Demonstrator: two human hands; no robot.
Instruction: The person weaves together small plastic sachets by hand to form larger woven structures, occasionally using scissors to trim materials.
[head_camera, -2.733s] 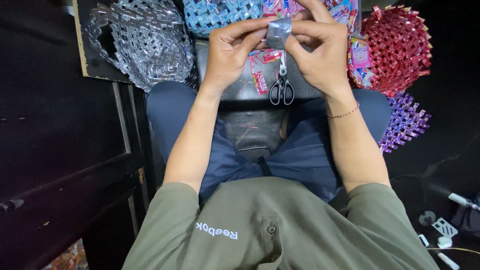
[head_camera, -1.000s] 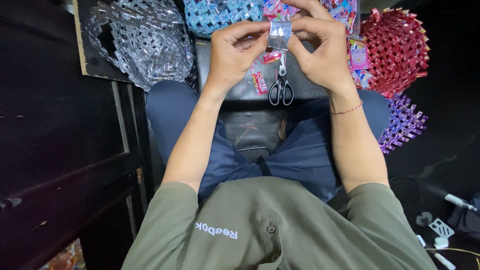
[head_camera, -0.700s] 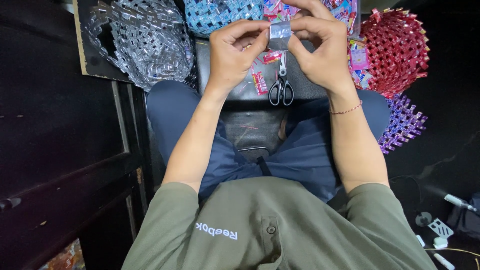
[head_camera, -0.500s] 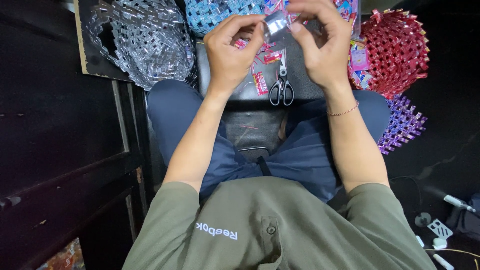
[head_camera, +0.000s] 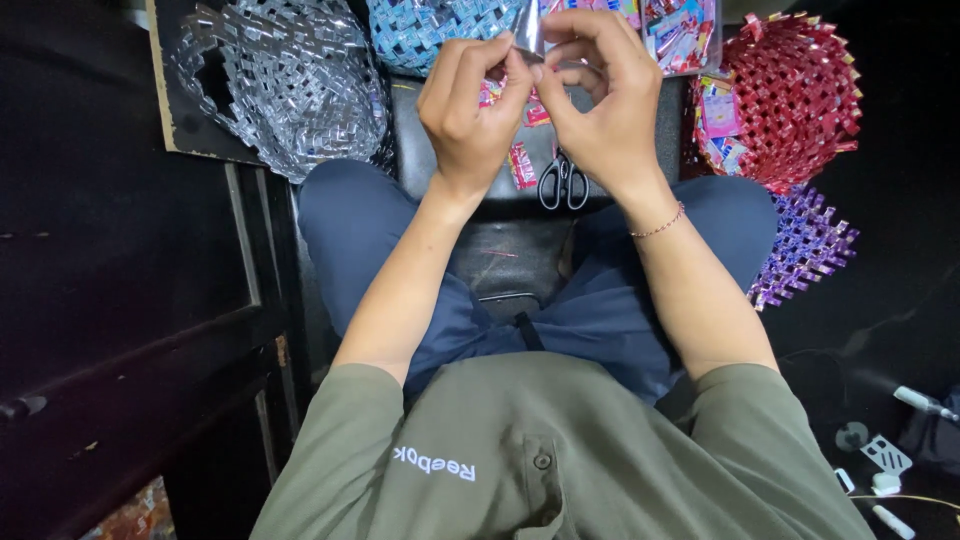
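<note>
My left hand (head_camera: 470, 110) and my right hand (head_camera: 600, 100) meet fingertip to fingertip above my lap, pinching a small silvery foil wrapper strip (head_camera: 527, 40) between them. Most of the strip is hidden behind my fingers. Below the hands, black-handled scissors (head_camera: 562, 182) lie on a dark board (head_camera: 420, 140) resting over my knees, with a few small red and pink wrapper pieces (head_camera: 520, 165) beside them.
Woven wrapper baskets surround the board: a silver one (head_camera: 285, 85) at the left, a blue one (head_camera: 430, 30) at the top, a red one (head_camera: 795, 100) at the right, a purple piece (head_camera: 805, 245) below it. Loose colourful wrappers (head_camera: 680, 30) lie at the top right. A dark wooden frame (head_camera: 130, 330) stands at my left.
Both hands have lifted slightly away from the board and drawn closer together, and the foil strip is now more hidden by the fingers than a second ago.
</note>
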